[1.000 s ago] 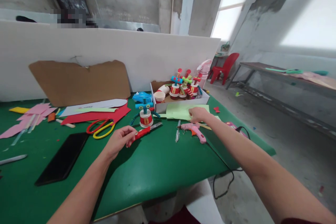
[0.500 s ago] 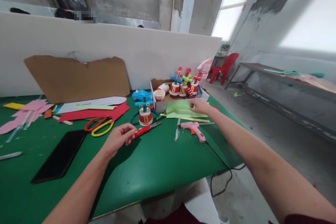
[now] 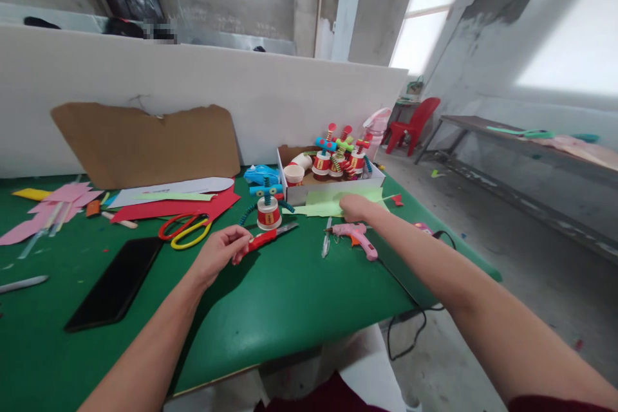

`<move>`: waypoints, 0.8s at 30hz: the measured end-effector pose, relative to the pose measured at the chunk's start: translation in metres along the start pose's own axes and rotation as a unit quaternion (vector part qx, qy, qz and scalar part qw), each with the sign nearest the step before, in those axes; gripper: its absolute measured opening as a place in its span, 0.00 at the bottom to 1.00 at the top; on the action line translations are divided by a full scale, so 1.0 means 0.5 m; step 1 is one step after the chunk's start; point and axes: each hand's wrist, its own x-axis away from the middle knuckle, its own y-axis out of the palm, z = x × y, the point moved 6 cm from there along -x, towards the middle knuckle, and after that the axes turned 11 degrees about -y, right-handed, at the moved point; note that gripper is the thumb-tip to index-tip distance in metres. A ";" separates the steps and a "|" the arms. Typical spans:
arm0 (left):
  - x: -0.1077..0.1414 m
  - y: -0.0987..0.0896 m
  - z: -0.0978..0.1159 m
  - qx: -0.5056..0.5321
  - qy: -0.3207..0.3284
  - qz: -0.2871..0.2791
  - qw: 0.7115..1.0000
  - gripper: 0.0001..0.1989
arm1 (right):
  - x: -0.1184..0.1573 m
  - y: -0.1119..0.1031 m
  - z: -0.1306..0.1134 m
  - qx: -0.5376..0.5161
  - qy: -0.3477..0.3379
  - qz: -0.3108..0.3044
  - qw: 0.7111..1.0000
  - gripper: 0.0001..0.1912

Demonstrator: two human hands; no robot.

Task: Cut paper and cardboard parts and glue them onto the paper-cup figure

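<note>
My left hand (image 3: 224, 248), at the middle of the table, is closed around the red handle of a utility knife (image 3: 264, 239). Its metal blade points right, in front of a paper-cup figure (image 3: 268, 211) with a blue head and springy paper arms. Farther right, my right hand (image 3: 356, 208) rests over pale green paper (image 3: 322, 203) by the front of the white box. Its fingers are curled under, and what they grip is hidden. Just below lie a pink glue gun (image 3: 356, 238) and a clear pen-like stick (image 3: 327, 243).
The box (image 3: 309, 193) holds several cup figures (image 3: 338, 159). Left on the green table (image 3: 241, 328) are scissors (image 3: 190, 232), a black tablet (image 3: 118, 280), red paper (image 3: 168, 209) and pink pieces (image 3: 62, 203). Cardboard (image 3: 149, 145) leans on a white partition (image 3: 290, 96). A cord (image 3: 405, 290) hangs off the edge.
My right hand has moved slightly left and down over the green paper, which has shifted and spread. My left hand stays in place with the utility knife.
</note>
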 end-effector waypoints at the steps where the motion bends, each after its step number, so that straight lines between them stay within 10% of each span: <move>1: 0.000 0.000 0.000 -0.001 0.001 -0.001 1.000 0.18 | -0.001 -0.001 0.001 0.003 0.005 0.003 1.000 0.17; 24: -0.002 0.000 -0.003 0.011 -0.006 -0.009 1.000 0.17 | 0.049 -0.077 0.103 0.000 0.087 0.168 0.982 0.17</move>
